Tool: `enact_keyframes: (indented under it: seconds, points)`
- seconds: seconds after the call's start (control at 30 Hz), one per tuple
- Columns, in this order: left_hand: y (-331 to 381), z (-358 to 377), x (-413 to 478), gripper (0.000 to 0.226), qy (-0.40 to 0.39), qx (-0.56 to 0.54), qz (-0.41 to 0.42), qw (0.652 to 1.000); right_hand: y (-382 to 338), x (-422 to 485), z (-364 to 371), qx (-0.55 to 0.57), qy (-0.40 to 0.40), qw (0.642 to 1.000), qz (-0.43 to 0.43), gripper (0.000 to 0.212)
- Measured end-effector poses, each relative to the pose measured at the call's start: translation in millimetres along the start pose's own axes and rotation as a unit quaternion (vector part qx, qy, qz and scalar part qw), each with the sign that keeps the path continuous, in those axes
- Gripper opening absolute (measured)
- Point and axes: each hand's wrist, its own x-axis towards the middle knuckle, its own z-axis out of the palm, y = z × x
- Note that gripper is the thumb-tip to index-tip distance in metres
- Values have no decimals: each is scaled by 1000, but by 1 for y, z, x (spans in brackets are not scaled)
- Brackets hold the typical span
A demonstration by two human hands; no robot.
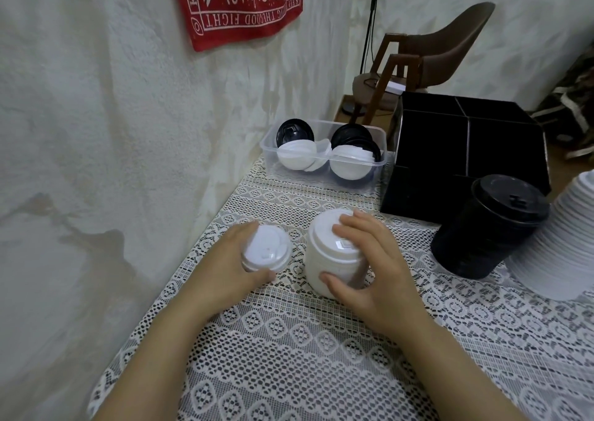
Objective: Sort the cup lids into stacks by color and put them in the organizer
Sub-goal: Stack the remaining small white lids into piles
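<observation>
**Both hands on white lids**

Mid-tabletop (305, 356), the left hand (225, 259) grips a white lid (266, 248), thumb at its near edge. Just beside it at 3 o'clock, the right hand (373, 266) clasps a short white stack (324, 256), fingers on top, thumb on its side. A black stack (488, 227) stands further toward 3 o'clock. The black organizer (466, 150) sits at 1 o'clock, and a clear bin (270, 150) of mixed lids at 12.

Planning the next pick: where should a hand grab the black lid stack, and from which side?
Wrap the black stack round its ribbed side, mid-height, coming from the near-left. It stands upright; the organizer sits close behind and a tall white stack crowds its right.
</observation>
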Motion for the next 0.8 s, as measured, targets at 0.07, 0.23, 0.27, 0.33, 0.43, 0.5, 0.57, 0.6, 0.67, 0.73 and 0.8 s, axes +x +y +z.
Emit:
enact_keyframes:
  seconds: [0.07, 0.23, 0.27, 0.33, 0.43, 0.5, 0.57, 0.6, 0.67, 0.73, 0.8]
  points:
    - [0, -1, 0, 91, 21, -19, 1, 1000, 0, 0, 0, 0, -1, 1000, 1, 62]
    - [7, -11, -3, 78, 82, -82, 8, 993, 1, 0, 0, -4, -1, 1000, -5, 62]
    - [10, -13, -4, 76, 92, -98, 13, 991, 1, -1, 0, -4, -1, 1000, -6, 62]
    - [20, -16, -8, 75, 107, -130, 33, 985, 2, -1, 0, -6, -1, 1000, -10, 61]
    - [40, -16, -12, 68, 117, -177, 74, 974, 2, -1, 0, -15, 2, 1000, -18, 64]
    - [54, -12, -13, 67, 115, -188, 99, 970, 1, -1, 0, -12, 1, 1000, -11, 71]
    - [66, -7, -14, 70, 106, -179, 116, 971, -1, -2, 0, 15, 2, 1000, 9, 81]
    - [71, -4, -14, 72, 103, -172, 125, 972, -1, -3, 0, 41, 4, 999, 21, 86]
    - [79, 1, -14, 75, 92, -155, 138, 974, -1, -5, -1, 88, 13, 995, 42, 95]
    - [84, 7, -12, 73, 72, -133, 143, 978, 2, -7, -2, 118, 22, 991, 54, 98]
    - [86, 13, -10, 70, 54, -112, 147, 981, 3, -8, -3, 154, 20, 985, 71, 98]
